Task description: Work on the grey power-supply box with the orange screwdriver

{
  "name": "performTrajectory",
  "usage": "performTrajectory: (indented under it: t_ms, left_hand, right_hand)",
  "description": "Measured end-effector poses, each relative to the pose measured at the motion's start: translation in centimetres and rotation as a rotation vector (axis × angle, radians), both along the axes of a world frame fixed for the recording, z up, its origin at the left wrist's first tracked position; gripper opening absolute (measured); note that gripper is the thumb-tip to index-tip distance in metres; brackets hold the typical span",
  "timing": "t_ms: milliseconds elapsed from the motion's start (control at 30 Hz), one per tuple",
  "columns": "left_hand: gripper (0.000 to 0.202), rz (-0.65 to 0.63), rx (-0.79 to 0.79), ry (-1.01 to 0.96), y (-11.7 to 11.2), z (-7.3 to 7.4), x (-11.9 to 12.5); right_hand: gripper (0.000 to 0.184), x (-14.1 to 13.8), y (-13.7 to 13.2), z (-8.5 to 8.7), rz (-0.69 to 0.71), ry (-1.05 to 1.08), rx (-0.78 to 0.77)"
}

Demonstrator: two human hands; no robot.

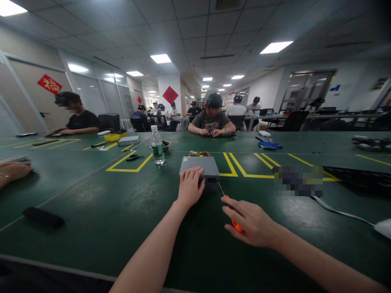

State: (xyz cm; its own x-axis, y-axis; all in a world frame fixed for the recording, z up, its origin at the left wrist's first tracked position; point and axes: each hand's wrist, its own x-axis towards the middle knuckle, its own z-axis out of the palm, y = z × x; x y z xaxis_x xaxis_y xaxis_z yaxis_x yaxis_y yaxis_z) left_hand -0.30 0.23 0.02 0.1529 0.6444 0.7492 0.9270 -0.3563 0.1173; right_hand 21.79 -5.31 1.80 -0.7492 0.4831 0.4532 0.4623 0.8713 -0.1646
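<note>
A grey metal computer power supply unit (pixel 210 165) lies on the green table, with a bundle of coloured wires (pixel 198 154) at its far side. My left hand (pixel 191 183) grips its near left part, fingers over the top and thumb down by the front face. In my right hand (pixel 252 219) is a screwdriver (pixel 236 226) with an orange handle, held loosely between thumb and fingers. Its thin shaft points up and left, the tip close to the unit's front right corner. Whether the tip touches the unit I cannot tell.
A water bottle (pixel 157 146) stands left of the unit, before a small bowl (pixel 165 145). A black object (pixel 44 217) lies at near left. At right are a cable (pixel 339 211) and a black mesh panel (pixel 360 179). Another person (pixel 213 118) sits opposite; a co-worker's hand (pixel 15 171) rests at left.
</note>
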Motion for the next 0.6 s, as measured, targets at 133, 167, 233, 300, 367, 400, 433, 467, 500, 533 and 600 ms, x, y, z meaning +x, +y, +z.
performTrajectory:
  t_ms: [133,167,233,300,367,400,433,467,500,533,600]
  left_hand:
    - [0.033,0.012,-0.004,0.005,0.0,0.1,0.1]
    - [0.033,0.011,-0.009,0.006,0.0,0.1,0.1]
    - [0.032,0.005,-0.020,0.004,0.0,0.1,0.0]
    - [0.032,-0.001,-0.027,-0.002,-0.1,0.1,0.0]
    - [0.032,-0.003,-0.025,-0.006,-0.1,0.1,0.0]
    - [0.032,-0.002,-0.022,-0.007,-0.1,0.1,0.0]
    - [0.032,-0.001,-0.018,-0.006,-0.1,0.1,0.0]
    - [0.032,0.001,-0.016,-0.006,-0.1,0.1,0.0]
    - [0.032,0.002,-0.015,-0.008,-0.1,0.1,0.0]
    - [0.032,0.004,-0.016,-0.010,-0.1,0.1,0.0]
    - [0.032,0.002,-0.024,-0.014,0.0,0.1,0.0]
  right_hand:
    - [0.025,0.1,0.9,-0.6,0.058,0.024,-0.021]
    - [0.025,0.1,0.9,-0.8,0.061,0.044,-0.040]
    - [0.025,0.2,0.7,-1.1,0.055,0.070,-0.065]
    - [0.029,0.4,0.4,-1.4,0.060,0.060,-0.061]
    - [0.035,0.6,0.1,-1.5,0.094,0.041,-0.035]
    - [0.037,0.7,0.0,-1.5,0.113,0.030,-0.025]
    - [0.038,0.7,-0.1,-1.5,0.122,0.024,-0.023]
    - [0.038,0.6,-0.1,-1.5,0.120,0.032,-0.029]
    - [0.038,0.4,-0.1,-1.5,0.111,0.053,-0.041]
    - [0.037,0.2,-0.1,-1.5,0.099,0.082,-0.055]
    - [0.033,-0.2,-0.1,-1.6,0.086,0.154,-0.070]
